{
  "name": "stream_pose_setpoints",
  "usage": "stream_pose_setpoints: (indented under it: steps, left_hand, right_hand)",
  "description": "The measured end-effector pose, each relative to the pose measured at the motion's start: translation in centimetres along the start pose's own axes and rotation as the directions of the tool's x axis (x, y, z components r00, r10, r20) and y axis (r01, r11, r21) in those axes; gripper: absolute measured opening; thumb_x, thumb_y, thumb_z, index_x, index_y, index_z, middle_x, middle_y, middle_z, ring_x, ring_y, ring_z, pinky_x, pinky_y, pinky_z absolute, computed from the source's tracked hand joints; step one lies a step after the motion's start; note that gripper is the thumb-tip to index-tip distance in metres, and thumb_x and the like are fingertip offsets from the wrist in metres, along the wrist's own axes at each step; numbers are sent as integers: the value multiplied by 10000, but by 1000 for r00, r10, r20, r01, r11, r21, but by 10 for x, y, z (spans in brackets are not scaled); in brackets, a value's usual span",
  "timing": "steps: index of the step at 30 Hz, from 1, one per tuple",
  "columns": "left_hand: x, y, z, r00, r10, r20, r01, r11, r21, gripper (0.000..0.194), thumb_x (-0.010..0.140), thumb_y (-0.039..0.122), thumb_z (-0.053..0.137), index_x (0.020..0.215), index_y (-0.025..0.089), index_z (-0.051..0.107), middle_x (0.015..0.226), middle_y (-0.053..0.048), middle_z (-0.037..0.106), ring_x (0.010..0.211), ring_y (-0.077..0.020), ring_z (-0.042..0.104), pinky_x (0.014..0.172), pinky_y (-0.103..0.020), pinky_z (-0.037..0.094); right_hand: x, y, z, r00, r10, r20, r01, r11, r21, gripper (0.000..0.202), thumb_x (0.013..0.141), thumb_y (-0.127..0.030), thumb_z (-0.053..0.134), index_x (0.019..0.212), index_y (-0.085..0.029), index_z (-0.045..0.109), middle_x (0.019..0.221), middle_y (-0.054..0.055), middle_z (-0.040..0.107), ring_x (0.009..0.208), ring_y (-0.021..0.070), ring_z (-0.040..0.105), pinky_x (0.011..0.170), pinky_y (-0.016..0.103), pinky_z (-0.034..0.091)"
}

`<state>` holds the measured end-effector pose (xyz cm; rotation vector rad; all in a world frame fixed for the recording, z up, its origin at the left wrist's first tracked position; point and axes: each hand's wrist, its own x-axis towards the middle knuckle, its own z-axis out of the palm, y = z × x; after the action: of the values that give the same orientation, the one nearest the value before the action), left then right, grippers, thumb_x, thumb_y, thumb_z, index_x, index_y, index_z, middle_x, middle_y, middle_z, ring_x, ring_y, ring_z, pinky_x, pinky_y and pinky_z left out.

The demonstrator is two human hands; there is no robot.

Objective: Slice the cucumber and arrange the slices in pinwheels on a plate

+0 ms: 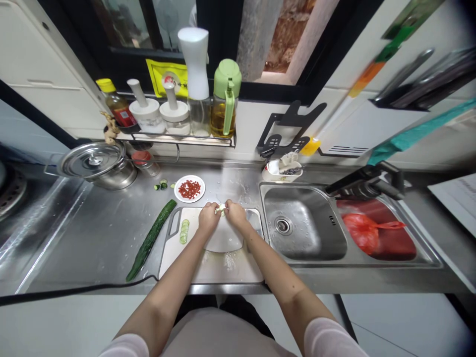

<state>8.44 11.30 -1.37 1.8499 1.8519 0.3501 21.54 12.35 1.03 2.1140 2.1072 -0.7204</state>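
My left hand (208,217) and my right hand (235,215) meet above the far edge of the cutting board (178,265). Pale green cucumber slices (220,209) are pinched between the fingers of both hands. Beneath them, a white plate (223,241) lies on the board, partly covered by my hands. To the left, a short overlapping row of cucumber slices (184,231) rests on the board. A long whole cucumber (151,241) lies on the steel counter beside the board. Chopped red pieces fill a small white dish (189,198) behind my left hand.
Several cucumber scraps (161,185) lie left of the dish. A lidded steel pot (97,166) stands at the back left. Seasoning jars and an oil bottle (225,101) line the wall rack. On the right is a double sink (308,223) with a red plastic bag (360,233).
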Motion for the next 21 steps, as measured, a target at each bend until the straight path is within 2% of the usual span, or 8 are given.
stream_pose_setpoints:
  steps: [8, 21]
  left_hand:
    - [2, -5, 1, 1000, -8, -22, 6, 997, -80, 184, 839, 242, 585, 1011, 218, 647, 995, -46, 622, 917, -175, 584, 824, -269, 418]
    - [4, -4, 0, 1000, -2, -10, 1, 998, -65, 194, 846, 242, 569, 1016, 238, 664, 1016, -45, 618, 913, -179, 587, 808, -271, 423]
  right_hand:
    - [-3, 7, 3, 999, 36, -36, -34, 999, 42, 235, 948, -293, 432, 1141, -217, 542, 1011, 95, 682, 950, 212, 620, 715, 268, 368]
    - [-8, 7, 6, 996, 73, -60, -69, 995, 65, 220, 938, -278, 441, 1118, -210, 549, 1015, 95, 683, 942, 212, 625, 744, 279, 384]
